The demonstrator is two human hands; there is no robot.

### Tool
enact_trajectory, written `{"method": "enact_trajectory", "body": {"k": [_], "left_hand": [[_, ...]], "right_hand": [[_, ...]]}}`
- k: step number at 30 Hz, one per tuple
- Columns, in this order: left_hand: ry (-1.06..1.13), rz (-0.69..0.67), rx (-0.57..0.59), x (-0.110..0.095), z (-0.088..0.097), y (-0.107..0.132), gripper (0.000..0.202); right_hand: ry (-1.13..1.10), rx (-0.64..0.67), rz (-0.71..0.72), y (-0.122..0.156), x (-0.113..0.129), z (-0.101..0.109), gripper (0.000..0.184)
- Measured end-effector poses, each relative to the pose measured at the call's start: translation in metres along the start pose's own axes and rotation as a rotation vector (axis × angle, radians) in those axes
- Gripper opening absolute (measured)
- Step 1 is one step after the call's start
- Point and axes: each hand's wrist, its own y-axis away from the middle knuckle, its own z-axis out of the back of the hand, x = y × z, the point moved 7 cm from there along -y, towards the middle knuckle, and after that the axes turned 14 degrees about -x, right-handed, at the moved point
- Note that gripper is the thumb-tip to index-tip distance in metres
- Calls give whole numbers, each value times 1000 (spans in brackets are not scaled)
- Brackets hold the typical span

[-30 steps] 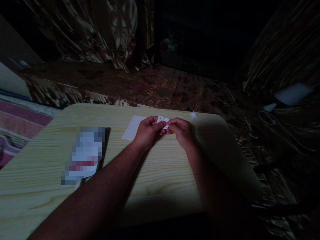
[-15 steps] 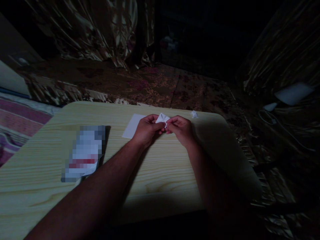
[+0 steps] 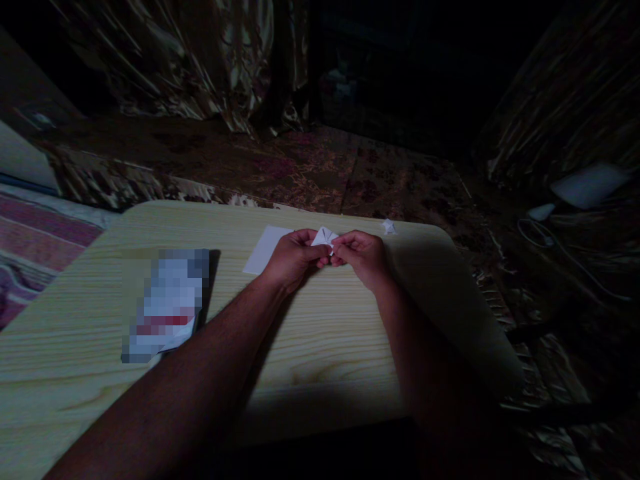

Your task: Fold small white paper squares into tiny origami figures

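Both hands meet over the far middle of the wooden table (image 3: 325, 347), pinching one small piece of folded white paper (image 3: 324, 235). My left hand (image 3: 293, 259) grips its left side, thumb on top. At the right edge, the fingers of my right hand (image 3: 363, 257) are closed on the same paper. Creases and a dark slit show on its upper face; its lower part is hidden by the fingers. Partly behind my left hand lies a flat white sheet of paper (image 3: 265, 248). A small white folded paper piece (image 3: 389, 227) sits near the far edge, beyond my right hand.
On the left of the table lies a blurred-out packet (image 3: 173, 293), close to my left forearm. Patterned cloth (image 3: 320, 160) and curtains (image 3: 210, 67) stand behind the table. To the right are a pale object (image 3: 590, 185) and a white cable (image 3: 575, 263).
Almost nothing differs. My right fingers have shifted slightly on the folded paper, and the view has moved a little.
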Motion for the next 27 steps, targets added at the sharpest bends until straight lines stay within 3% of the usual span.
{"method": "enact_trajectory", "body": {"k": [27], "left_hand": [[-31,-11,2,-3,-2,2,27]], "right_hand": [[11,-9,22,0,1,-1,16]]}}
